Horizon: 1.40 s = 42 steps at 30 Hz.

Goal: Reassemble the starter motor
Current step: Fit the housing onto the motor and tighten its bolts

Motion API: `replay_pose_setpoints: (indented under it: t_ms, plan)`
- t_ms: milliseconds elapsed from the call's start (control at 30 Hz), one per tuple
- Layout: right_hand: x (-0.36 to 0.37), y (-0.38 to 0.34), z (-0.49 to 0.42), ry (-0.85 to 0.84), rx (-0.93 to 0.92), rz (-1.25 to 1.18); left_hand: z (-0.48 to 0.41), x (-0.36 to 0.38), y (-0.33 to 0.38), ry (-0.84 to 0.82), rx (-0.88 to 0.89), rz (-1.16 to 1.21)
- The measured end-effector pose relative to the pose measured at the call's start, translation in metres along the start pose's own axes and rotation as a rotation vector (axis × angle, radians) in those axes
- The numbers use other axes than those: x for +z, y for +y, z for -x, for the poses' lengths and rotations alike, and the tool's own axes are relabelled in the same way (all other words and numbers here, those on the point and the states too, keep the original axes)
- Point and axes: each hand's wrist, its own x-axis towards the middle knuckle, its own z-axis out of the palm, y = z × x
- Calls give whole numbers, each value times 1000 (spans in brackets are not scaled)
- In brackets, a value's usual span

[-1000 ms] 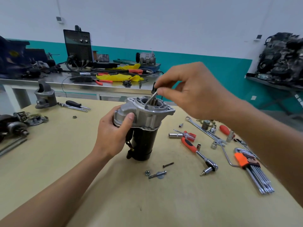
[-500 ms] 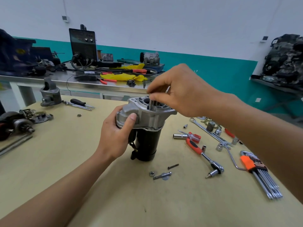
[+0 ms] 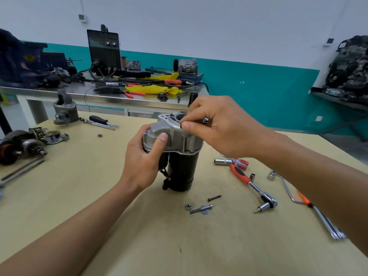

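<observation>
The right hand (image 3: 219, 126) covered the far right of the top opening of the motor (image 3: 179, 140), so whatever sat inside there was hidden. Between its thumb and forefinger only a dark bit (image 3: 181, 125) showed, too small to identify. The left hand (image 3: 143, 162) wrapped the housing with just the thumb in sight. Its fingers went behind, and the palm hid the motor's left side. The right forearm lay over the hex keys (image 3: 326, 222), leaving only their tips and a strip of orange holder. The engine (image 3: 352, 70) at right and the armature (image 3: 10, 150) at left were cut by the edges. A washer (image 3: 206, 212) lay partly under a bolt (image 3: 200, 209).
</observation>
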Motion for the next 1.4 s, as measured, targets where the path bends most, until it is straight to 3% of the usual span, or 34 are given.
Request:
replay_pose_setpoints:
  t_ms: [200,467,667,1100,1400]
  plan:
    - [14,18,20,66,-42,-27,1,-1,1,-10,-11,16]
    - [31,21,22,296,-142,-111,3,1,1,39,-7,22]
    - [21,24,17,157,-56,-233,3,0,-2,65,-25,-6]
    - [29,26,19,242,-75,-229,4,0,-3,47,-4,28]
    - [27,16,21,126,-85,-119,5,2,-7,78,1,82]
